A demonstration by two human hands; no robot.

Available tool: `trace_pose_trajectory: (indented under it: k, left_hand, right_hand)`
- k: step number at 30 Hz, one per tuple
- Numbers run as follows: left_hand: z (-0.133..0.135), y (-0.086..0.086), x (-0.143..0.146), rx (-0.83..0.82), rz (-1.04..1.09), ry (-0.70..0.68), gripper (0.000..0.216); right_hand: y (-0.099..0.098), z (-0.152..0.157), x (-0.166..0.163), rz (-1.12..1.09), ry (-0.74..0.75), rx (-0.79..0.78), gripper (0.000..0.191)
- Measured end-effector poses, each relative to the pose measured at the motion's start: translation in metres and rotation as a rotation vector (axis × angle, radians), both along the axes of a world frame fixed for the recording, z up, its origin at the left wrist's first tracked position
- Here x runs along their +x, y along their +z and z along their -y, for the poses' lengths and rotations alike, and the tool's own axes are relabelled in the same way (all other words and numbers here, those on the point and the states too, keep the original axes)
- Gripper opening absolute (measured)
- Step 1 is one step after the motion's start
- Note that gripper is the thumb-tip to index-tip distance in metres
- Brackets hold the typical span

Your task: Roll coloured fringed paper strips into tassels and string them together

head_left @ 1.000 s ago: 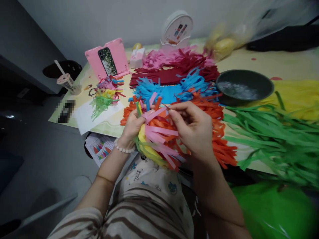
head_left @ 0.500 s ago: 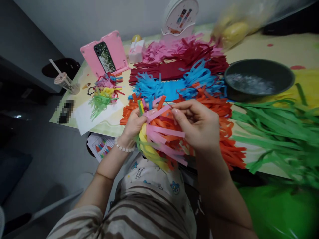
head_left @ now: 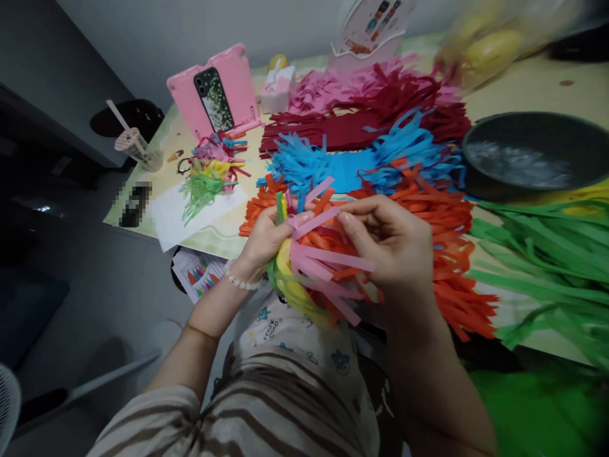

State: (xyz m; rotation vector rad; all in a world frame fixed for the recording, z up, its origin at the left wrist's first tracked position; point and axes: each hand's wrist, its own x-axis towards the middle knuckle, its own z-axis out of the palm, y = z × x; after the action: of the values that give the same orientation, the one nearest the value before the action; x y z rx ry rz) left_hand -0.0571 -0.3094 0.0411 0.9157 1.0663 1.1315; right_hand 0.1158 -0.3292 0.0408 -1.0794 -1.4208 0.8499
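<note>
One tassel (head_left: 309, 257) fills my closed left hand (head_left: 265, 240) mid-frame; right hand (head_left: 397, 241) pinches its strip (head_left: 318, 222); orange fringe (head_left: 447, 260) crowds behind, bowl (head_left: 537, 133) far right.

Light was dim — the floor (head_left: 143, 308) past the table's (head_left: 528, 98) left edge lay dark — with pixelation over its left corner and the far-edge plastic bag (head_left: 497, 54) blurred.

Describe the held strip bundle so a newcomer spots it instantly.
At the near edge of the table, find the left hand with a beaded bracelet. It grips the strip bundle, showing pink, yellow and green. Unlike the orange pile, it mixes colours; unlike the multicoloured bunch lying left, it's held.
</note>
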Motion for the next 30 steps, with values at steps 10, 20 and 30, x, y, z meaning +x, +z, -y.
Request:
trace_pose_trajectory:
  k: [10, 20, 30]
  left_hand:
    - [0.0, 0.0, -0.01, 0.236, -0.235, -0.204, 0.035]
    - [-0.035, -0.007, -0.028, 0.332, -0.332, -0.146, 0.04]
    - [-0.034, 0.003, -0.036, 0.307, -0.203, 0.07, 0.038]
  right_hand:
    - [-0.001, -0.016, -0.004, -0.197, 0.193, -0.197, 0.02]
    - [0.009, -0.038, 0.012, -0.604, -0.177, 0.011, 0.035]
    - [0.013, -0.019, -0.01, 0.192, -0.151, 0.228, 0.007]
